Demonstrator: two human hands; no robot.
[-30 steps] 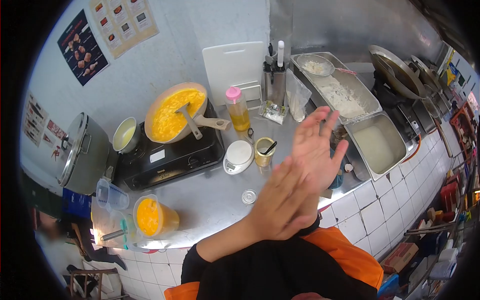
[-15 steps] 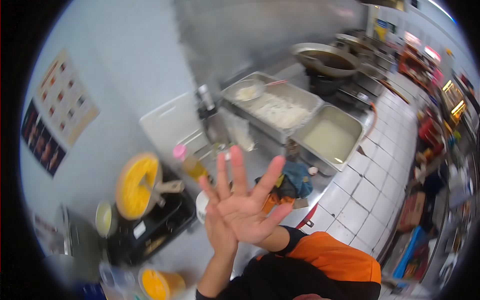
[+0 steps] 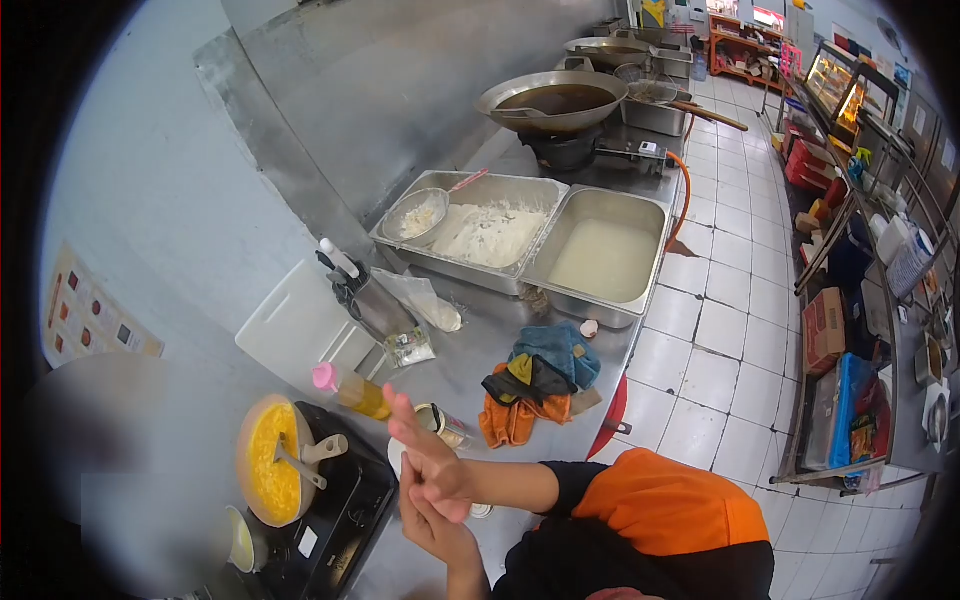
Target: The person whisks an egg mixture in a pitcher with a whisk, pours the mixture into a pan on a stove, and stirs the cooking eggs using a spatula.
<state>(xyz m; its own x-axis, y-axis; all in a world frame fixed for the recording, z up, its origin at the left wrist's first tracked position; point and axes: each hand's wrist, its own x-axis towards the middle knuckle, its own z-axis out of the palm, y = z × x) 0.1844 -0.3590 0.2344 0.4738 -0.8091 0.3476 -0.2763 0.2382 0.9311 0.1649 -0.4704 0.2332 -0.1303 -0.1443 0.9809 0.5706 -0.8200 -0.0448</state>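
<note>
My right hand [image 3: 432, 462] is raised over the counter's front part, its fingers stretched out and nothing held. Just below it, my left hand [image 3: 436, 525] touches its palm side, with the fingers extended and partly hidden behind the right hand. Close behind the hands stand an opened can [image 3: 440, 422] and a pink-capped bottle of yellow liquid [image 3: 350, 388]. A white scale [image 3: 396, 455] is partly covered by my right hand. To the right lies a pile of blue, black and orange cloths [image 3: 540, 380].
At left, a pan of yellow egg-like mixture [image 3: 268, 465] sits on a black stove [image 3: 345, 500], near a blurred person [image 3: 150, 520]. Metal trays hold white flour [image 3: 495, 232] and pale liquid [image 3: 603, 258]. Beyond is a wok of dark liquid [image 3: 560, 98]. Shelves [image 3: 850, 300] line the right.
The view has swung right, toward the trays and woks. My hands have stayed together while turning; my right palm no longer faces the camera. A blurred person now shows closer at left.
</note>
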